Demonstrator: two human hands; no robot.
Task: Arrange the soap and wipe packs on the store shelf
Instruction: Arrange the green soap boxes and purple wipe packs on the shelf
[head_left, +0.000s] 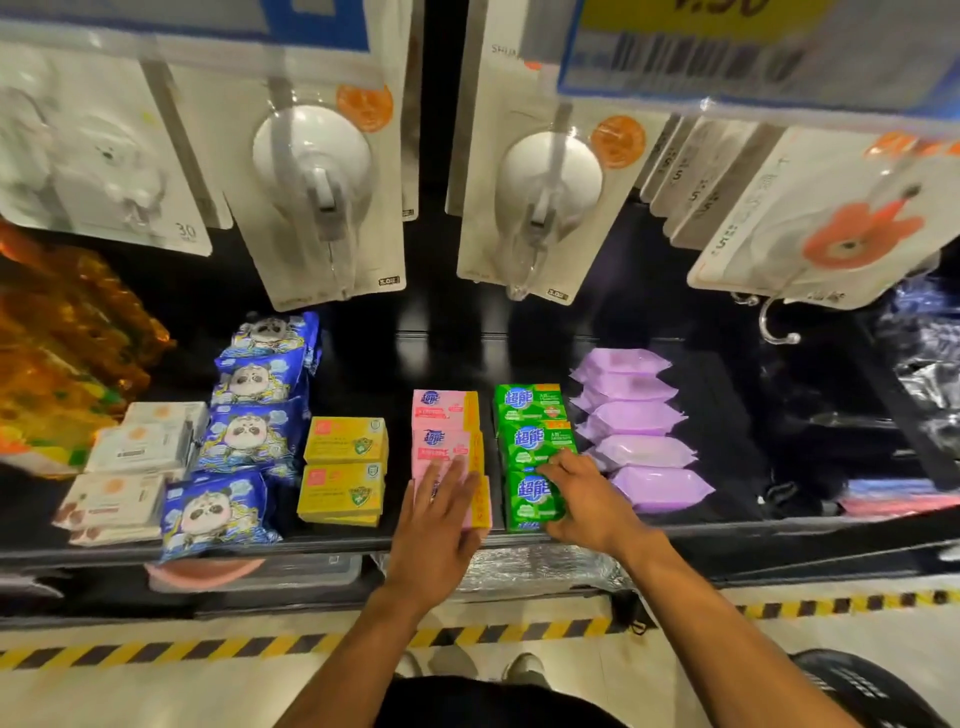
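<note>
A row of pink soap packs (444, 410) runs front to back on the black shelf (727, 525). My left hand (436, 525) lies flat, fingers straight, on the front pink pack. Right beside them stands a row of green soap packs (527, 402). My right hand (582, 499) grips the front green pack (530, 501), fingers curled over its top and right side. Purple wipe packs (639, 421) line up to the right. Yellow soap boxes (345, 441) and blue panda wipe packs (244, 431) sit to the left.
White soap boxes (135, 447) sit at the far left, with orange bagged goods (62, 358) behind them. Carded suction hooks (322, 182) hang above the shelf. Dark bagged items (914, 364) fill the right end. Hazard tape (208, 649) marks the floor below.
</note>
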